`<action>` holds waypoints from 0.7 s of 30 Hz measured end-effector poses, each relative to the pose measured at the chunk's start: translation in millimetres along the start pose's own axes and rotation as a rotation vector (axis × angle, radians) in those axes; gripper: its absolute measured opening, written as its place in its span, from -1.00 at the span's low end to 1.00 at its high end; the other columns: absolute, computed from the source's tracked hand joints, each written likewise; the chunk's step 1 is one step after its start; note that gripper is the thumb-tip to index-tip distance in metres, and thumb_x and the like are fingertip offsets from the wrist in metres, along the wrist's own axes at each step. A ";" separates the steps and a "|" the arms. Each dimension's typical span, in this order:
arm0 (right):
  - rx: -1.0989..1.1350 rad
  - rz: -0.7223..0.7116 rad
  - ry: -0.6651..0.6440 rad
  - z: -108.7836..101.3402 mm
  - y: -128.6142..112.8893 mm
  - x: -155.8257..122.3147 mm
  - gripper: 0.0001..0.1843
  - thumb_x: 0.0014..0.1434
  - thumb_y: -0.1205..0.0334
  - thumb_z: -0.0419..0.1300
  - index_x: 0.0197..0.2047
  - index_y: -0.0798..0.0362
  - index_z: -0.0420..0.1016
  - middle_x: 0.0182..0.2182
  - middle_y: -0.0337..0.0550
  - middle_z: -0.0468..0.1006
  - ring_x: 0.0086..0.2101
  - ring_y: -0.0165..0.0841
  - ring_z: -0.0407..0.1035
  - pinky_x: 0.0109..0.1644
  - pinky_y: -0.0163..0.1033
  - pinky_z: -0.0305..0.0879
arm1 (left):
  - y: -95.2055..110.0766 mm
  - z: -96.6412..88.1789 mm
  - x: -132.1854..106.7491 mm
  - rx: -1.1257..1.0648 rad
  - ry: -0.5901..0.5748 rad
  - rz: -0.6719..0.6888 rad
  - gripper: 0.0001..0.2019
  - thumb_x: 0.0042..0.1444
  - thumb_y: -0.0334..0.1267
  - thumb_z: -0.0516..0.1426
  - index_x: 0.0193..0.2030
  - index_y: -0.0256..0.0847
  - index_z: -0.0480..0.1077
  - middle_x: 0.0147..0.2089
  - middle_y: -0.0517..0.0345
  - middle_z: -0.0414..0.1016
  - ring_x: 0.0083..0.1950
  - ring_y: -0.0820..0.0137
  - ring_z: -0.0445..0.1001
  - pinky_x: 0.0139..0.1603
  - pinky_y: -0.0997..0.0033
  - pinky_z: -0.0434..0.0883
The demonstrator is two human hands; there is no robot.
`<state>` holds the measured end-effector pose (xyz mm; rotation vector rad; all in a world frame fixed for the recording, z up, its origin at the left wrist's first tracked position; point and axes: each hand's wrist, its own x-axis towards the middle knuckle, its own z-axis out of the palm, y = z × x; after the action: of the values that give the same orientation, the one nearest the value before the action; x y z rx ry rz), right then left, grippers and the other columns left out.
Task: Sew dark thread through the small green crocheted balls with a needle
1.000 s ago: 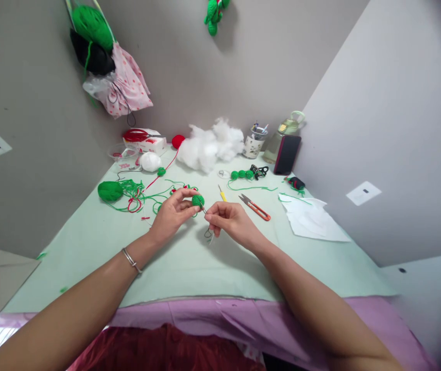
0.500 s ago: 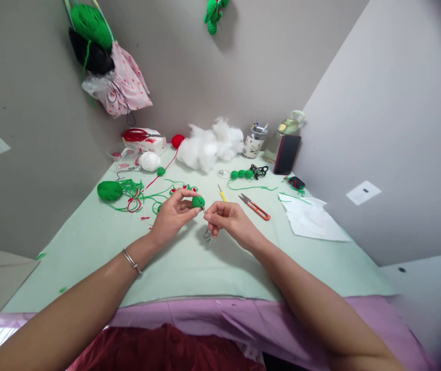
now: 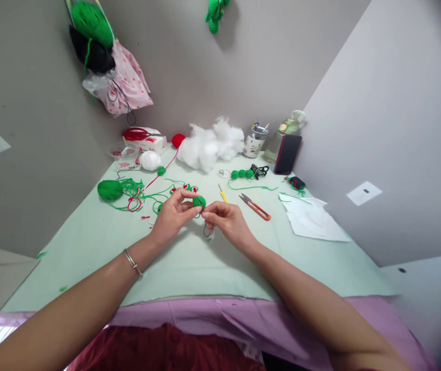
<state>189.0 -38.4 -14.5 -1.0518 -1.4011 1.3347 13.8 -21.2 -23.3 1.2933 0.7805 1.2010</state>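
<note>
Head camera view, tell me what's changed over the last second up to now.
The right hand has moved slightly left, its fingertips now closer to the green ball, so the gap between them has narrowed. No new grasp or release shows. The left hand still holds the ball; the orange snips, yellow-handled hook and white stuffing stayed put.

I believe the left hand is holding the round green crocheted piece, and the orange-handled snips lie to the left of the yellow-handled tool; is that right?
Not quite: in the head view, the orange-handled snips lie to the right of the yellow-handled tool. The left hand is indeed holding the round green crocheted piece.
</note>
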 end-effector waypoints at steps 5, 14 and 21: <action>0.010 0.018 0.020 -1.6 0.7 2.1 -0.65 -0.02 0.01 0.42 -0.45 0.12 0.49 -0.60 -0.29 0.43 -0.59 -0.48 0.30 -0.45 -0.31 0.30 | -0.3 2.5 -2.6 0.090 0.001 0.025 -0.72 0.04 -0.26 0.31 -0.16 -0.19 0.34 -0.15 0.14 0.45 -0.21 0.43 0.47 -0.15 0.39 0.41; 0.170 0.149 -0.053 -9.8 -7.0 3.5 -0.61 -0.06 0.04 0.45 -0.33 0.09 0.41 -0.43 -0.23 0.57 -0.43 -0.43 0.49 -0.20 -0.22 0.46 | -7.1 0.6 -1.8 0.236 -0.012 0.025 -0.75 0.06 -0.26 0.27 -0.13 -0.17 0.37 -0.18 0.15 0.48 -0.16 0.37 0.49 -0.06 0.33 0.41; -0.208 -0.004 0.043 -15.5 -15.0 5.7 -0.78 0.04 0.10 0.33 -0.39 0.09 0.50 -0.55 -0.30 0.43 -0.56 -0.49 0.27 -0.45 -0.34 0.18 | -7.8 2.4 -1.4 0.305 -0.078 0.041 -0.78 0.03 -0.29 0.27 -0.14 -0.17 0.46 -0.14 0.12 0.49 -0.17 0.38 0.46 -0.04 0.31 0.40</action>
<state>202.9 -30.1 0.9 -1.2059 -1.5334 1.1743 17.4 -22.2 -30.7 1.6022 0.9087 1.0848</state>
